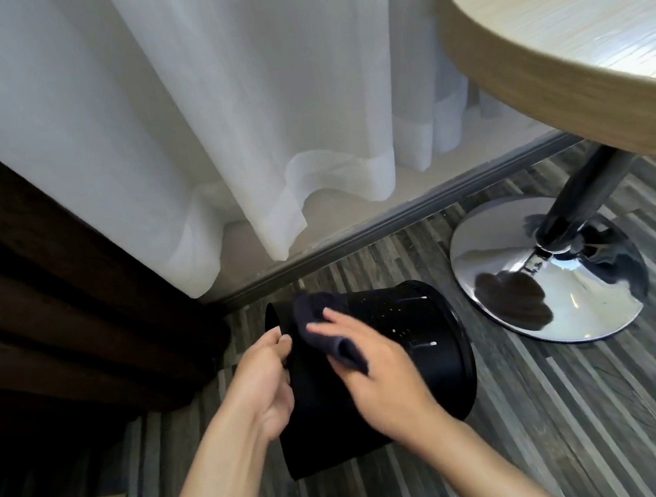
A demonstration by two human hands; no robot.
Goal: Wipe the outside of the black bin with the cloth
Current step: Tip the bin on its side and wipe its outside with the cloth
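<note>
The black bin (409, 341) lies tipped on its side on the floor, its wider rim toward the right. My left hand (265, 380) grips the bin's left edge and holds it steady. A dark cloth (322, 321) is pressed flat on the bin's upper side under my right hand (375, 368), whose fingers are spread over it. The right hand looks motion-blurred. White specks show on the bin's shiny wall to the right of the cloth.
A round wooden table (565, 61) overhangs at the upper right, its chrome base (545, 286) standing just right of the bin. White sheer curtains (243, 115) and a dark drape (60, 296) hang behind and to the left. Striped wood floor (559, 426) lies around.
</note>
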